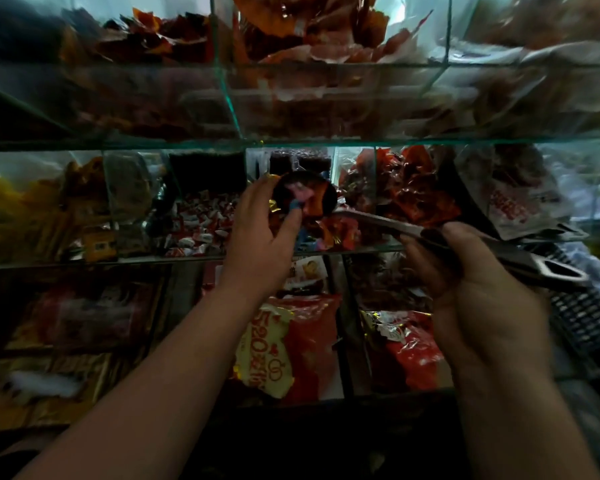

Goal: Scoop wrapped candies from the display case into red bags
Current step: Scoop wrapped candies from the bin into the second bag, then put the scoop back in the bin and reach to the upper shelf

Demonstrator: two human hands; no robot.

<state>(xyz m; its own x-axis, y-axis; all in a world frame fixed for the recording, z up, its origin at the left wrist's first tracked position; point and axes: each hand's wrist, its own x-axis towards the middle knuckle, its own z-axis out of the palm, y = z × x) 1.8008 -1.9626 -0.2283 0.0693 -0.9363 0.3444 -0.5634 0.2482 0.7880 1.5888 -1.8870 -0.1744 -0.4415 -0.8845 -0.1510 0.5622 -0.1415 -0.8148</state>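
A: Which step is this?
B: Scooping. The right hand grips the flat metal handle of the scoop. The left hand curls round its round bowl, over a compartment of the glass display case.
A: And the candies?
B: Crinkly wrapped candies sit in the bowl (pink, blue, orange). Next, I'd judge, carry them level to the red bags below.
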